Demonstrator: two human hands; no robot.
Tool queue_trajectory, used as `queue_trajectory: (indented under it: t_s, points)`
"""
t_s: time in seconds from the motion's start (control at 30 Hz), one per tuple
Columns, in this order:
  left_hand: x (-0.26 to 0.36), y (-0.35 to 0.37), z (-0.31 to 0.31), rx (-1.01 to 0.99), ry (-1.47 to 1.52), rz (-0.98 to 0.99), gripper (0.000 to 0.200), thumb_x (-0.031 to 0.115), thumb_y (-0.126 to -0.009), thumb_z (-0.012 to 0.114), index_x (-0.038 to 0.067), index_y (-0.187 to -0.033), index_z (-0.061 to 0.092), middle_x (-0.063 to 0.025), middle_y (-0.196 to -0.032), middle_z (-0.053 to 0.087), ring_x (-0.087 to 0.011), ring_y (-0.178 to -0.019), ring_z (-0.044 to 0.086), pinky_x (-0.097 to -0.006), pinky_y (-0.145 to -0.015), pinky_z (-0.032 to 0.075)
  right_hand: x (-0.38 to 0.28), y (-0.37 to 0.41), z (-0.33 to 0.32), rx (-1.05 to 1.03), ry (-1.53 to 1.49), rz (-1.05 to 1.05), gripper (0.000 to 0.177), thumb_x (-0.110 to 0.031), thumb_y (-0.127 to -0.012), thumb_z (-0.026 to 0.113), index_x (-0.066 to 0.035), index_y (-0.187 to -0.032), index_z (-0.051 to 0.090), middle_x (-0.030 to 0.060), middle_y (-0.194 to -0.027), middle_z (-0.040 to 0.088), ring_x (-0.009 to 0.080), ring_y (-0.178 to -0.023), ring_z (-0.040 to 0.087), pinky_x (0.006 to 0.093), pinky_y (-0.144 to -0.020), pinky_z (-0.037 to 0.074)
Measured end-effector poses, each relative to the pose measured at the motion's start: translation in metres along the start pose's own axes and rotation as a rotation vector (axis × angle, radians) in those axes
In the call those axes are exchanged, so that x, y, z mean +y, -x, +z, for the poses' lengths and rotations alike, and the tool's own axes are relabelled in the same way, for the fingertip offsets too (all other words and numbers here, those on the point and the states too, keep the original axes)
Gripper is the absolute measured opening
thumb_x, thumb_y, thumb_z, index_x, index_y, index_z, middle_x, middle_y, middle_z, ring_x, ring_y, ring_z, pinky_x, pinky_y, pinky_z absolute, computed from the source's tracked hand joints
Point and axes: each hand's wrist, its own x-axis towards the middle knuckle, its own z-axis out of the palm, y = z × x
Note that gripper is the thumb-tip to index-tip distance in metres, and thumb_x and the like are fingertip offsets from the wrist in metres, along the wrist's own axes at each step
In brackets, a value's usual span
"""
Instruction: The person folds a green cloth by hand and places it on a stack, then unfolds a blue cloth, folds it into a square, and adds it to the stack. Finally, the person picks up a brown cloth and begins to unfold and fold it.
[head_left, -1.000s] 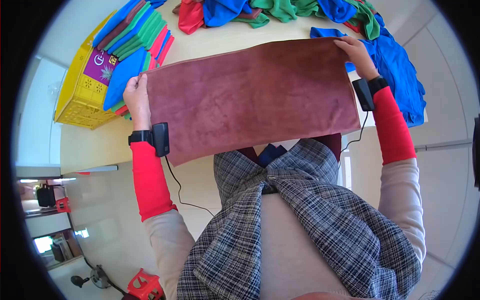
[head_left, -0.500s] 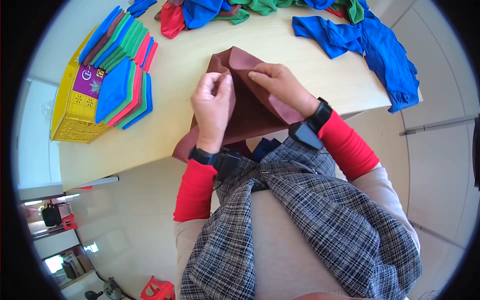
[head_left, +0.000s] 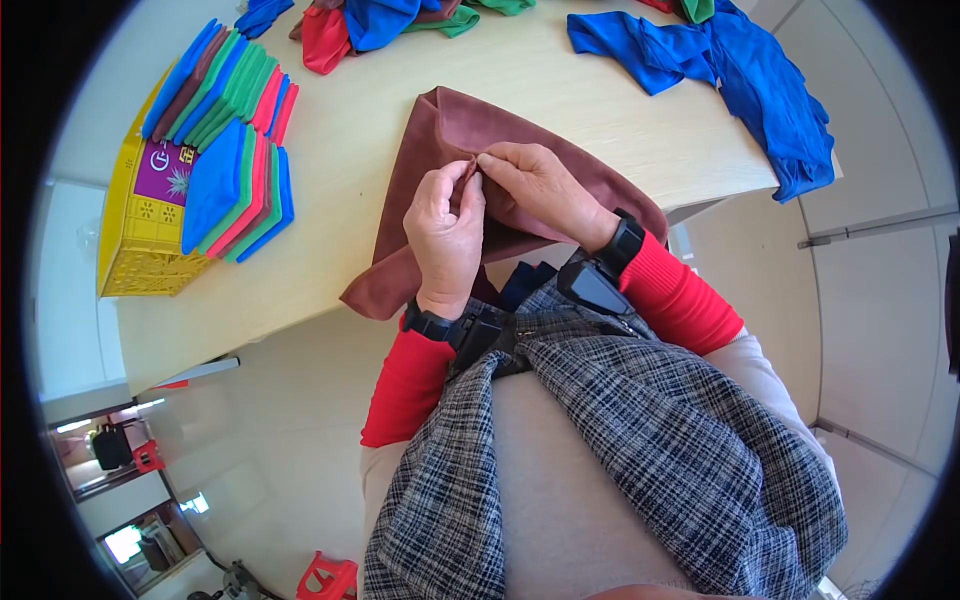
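Fingers [head_left: 462, 190] of left hand [head_left: 447, 238], right hand [head_left: 540, 188] pinch maroon cloth [head_left: 432, 125], corners hidden.

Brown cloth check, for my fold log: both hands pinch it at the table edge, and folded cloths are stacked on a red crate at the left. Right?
Not quite: the crate is yellow, not red, as the head view shows. The left hand and right hand do pinch the brown cloth at the table edge, with folded cloths stacked on the crate.
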Motion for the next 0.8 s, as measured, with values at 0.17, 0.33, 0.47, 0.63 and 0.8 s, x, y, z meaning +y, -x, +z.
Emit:
queue_trajectory:
  t_s: [0.17,0.33,0.47,0.63,0.8]
  points:
    - [0.001,0.003,-0.001,-0.003,-0.078,0.093,0.016,0.0,-0.09,0.071,0.002,-0.105,0.068,-0.0115,-0.088,0.066,-0.0298,-0.077,0.067,-0.0365,-0.069,0.055,-0.005,0.007,0.002,-0.011,0.009,-0.012,0.032,-0.025,-0.104,0.058,0.005,-0.105,0.069,0.0158,-0.081,0.07,0.0203,-0.073,0.067,0.033,-0.066,0.053]
    - [-0.003,0.017,0.003,-0.048,-0.098,0.157,0.022,0.001,-0.091,0.07,0.002,-0.113,0.067,-0.0108,-0.091,0.066,-0.0307,-0.08,0.067,-0.0375,-0.07,0.055,0.018,0.01,0.007,0.03,0.178,-0.144,0.033,-0.027,-0.104,0.059,0.004,-0.107,0.069,0.0139,-0.08,0.068,0.0151,-0.074,0.065,0.0314,-0.067,0.053]
    - [-0.005,0.026,0.011,-0.051,-0.035,0.167,0.021,0.004,-0.093,0.07,0.001,-0.113,0.068,-0.01,-0.091,0.067,-0.0284,-0.079,0.067,-0.036,-0.07,0.054,0.034,0.013,0.005,0.066,-0.023,-0.042,0.032,-0.027,-0.103,0.062,0.004,-0.107,0.069,0.013,-0.082,0.07,0.0133,-0.074,0.064,0.0313,-0.068,0.053]
    - [-0.028,0.003,0.005,-0.222,0.096,0.013,0.013,0.009,-0.096,0.068,0.0,-0.103,0.073,-0.0107,-0.087,0.07,-0.0239,-0.077,0.068,-0.0329,-0.071,0.054,0.045,0.02,-0.007,0.091,-0.096,0.068,0.028,-0.024,-0.102,0.064,0.002,-0.109,0.07,0.0088,-0.088,0.07,0.0123,-0.08,0.063,0.0297,-0.073,0.053]
    - [-0.154,-0.098,0.025,-0.201,-0.196,-0.139,0.021,0.022,-0.097,0.069,0.005,-0.107,0.076,-0.0059,-0.084,0.072,-0.0158,-0.075,0.067,-0.0298,-0.073,0.054,0.04,0.029,-0.019,0.003,0.246,-0.017,0.024,-0.021,-0.104,0.063,-0.003,-0.118,0.071,0.0055,-0.098,0.071,0.0118,-0.095,0.064,0.0282,-0.087,0.053]
